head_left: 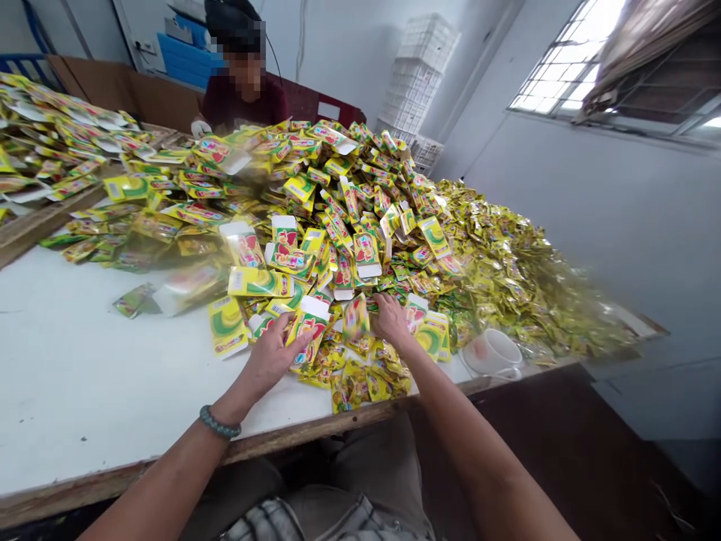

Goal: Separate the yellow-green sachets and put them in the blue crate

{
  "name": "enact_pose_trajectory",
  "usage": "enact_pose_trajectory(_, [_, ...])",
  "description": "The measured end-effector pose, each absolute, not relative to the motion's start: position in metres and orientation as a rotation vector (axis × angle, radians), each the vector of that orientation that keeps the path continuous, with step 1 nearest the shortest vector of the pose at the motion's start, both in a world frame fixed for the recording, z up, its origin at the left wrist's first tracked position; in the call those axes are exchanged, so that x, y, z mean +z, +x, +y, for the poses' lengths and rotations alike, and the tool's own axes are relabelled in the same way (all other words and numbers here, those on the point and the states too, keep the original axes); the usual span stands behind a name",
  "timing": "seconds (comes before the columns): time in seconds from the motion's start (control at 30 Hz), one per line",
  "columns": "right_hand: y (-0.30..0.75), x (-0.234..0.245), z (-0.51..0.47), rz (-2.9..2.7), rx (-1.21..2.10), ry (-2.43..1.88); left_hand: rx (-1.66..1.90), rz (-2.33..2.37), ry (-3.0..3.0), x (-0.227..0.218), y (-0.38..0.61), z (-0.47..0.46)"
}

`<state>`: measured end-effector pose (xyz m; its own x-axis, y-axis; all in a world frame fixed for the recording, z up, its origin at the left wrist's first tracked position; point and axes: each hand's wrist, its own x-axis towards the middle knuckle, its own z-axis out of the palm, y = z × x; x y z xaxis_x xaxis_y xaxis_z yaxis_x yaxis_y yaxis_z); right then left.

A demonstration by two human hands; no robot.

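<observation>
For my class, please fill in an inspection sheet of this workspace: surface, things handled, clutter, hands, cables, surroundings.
Surface: white tabletop, wooden edge, dark specks at left.
Things handled: yellow-green cartons and small packets, heaped loosely.
Clutter: white mug near the edge, right.
Hands: left hand holds an open-flapped carton; right hand at the pile beside a blurred carton, grip unclear.
Cables: thin dark cord by the co-worker's head; none seen on the tabletop.
Surroundings: co-worker opposite, stacked white crates, curtained window.

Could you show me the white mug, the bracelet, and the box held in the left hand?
White mug (pixel 492 353): head view, on its body.
Bracelet (pixel 219 424): head view, on the middle of its band.
Box (pixel 313 323) in the left hand (pixel 273 352): head view, on its printed face.
</observation>
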<state>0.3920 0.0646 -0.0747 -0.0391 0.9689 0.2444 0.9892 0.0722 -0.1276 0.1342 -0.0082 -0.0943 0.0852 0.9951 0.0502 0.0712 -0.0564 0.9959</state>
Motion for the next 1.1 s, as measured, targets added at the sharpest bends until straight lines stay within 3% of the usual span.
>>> enact_pose_trajectory(0.23, [0.395, -0.082, 0.064, -2.121, -0.082, -1.881, 1.125, 1.039, 1.076, -0.093, 0.124, -0.009])
enact_pose_trajectory(0.33, [0.392, -0.084, 0.047, -1.850, -0.036, -1.764, 1.058, 1.065, 1.098, -0.090, 0.121, -0.011])
enact_pose_trajectory(0.47, [0.373, -0.077, 0.015, -1.566, 0.404, -1.373, 0.968, 1.115, 1.275, -0.093, 0.121, -0.012])
enact_pose_trajectory(0.57, [0.353, -0.069, -0.004, -1.702, 0.770, -1.227, 0.933, 1.110, 1.313, -0.094, 0.121, -0.012])
enact_pose_trajectory(0.67, [0.344, -0.062, -0.013, -1.912, 0.895, -1.268, 0.919, 1.015, 1.290, -0.095, 0.120, -0.014])
enact_pose_trajectory(0.97, [0.340, -0.046, 0.000, -2.221, 1.020, -1.363, 0.881, 0.968, 1.319, -0.095, 0.118, -0.016])
enact_pose_trajectory(1.1, [0.334, -0.052, 0.008, -2.059, 0.796, -1.441, 0.902, 0.976, 1.111, -0.093, 0.116, -0.014])
